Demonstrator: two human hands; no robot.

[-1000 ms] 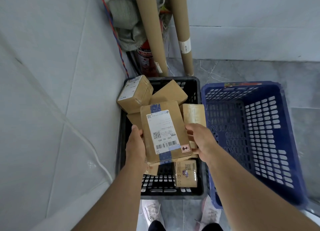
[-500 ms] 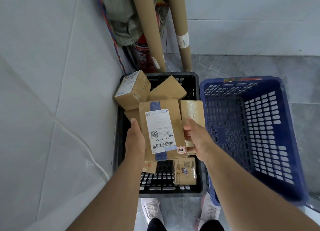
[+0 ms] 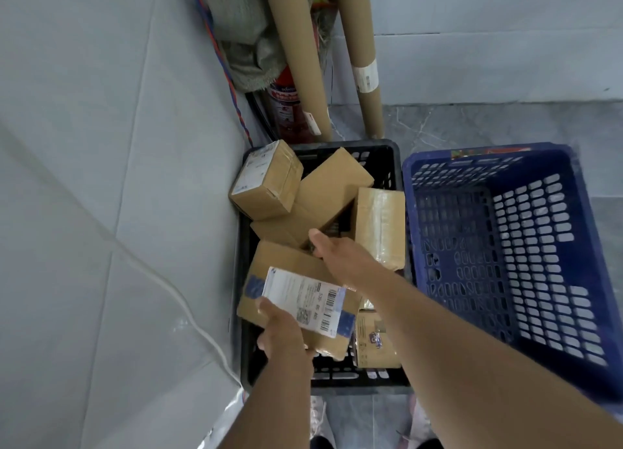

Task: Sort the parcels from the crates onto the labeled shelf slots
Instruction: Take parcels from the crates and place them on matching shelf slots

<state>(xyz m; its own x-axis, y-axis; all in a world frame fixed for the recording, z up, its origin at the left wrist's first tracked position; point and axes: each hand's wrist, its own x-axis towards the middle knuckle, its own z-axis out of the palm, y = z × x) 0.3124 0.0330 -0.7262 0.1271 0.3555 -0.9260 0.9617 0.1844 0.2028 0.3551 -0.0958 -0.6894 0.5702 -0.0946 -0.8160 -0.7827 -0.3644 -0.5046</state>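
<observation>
A black crate on the floor holds several brown cardboard parcels. My left hand grips a flat parcel with a white barcode label, held turned sideways and low over the crate's near left part. My right hand is off that parcel and reaches down to the near edge of a plain brown parcel in the crate's middle; the thumb sticks out and the fingers are hidden. Beside it lie a labelled cube parcel, a taped parcel and a small printed parcel.
A blue crate with nothing visible in it stands right against the black one. Two cardboard tubes and a red fire extinguisher lean in the corner behind. A tiled wall and a white cable run along the left.
My right hand let go of the labelled parcel and moved forward to the plain brown parcel. My left hand alone now holds the labelled parcel, turned sideways and lowered toward me.
</observation>
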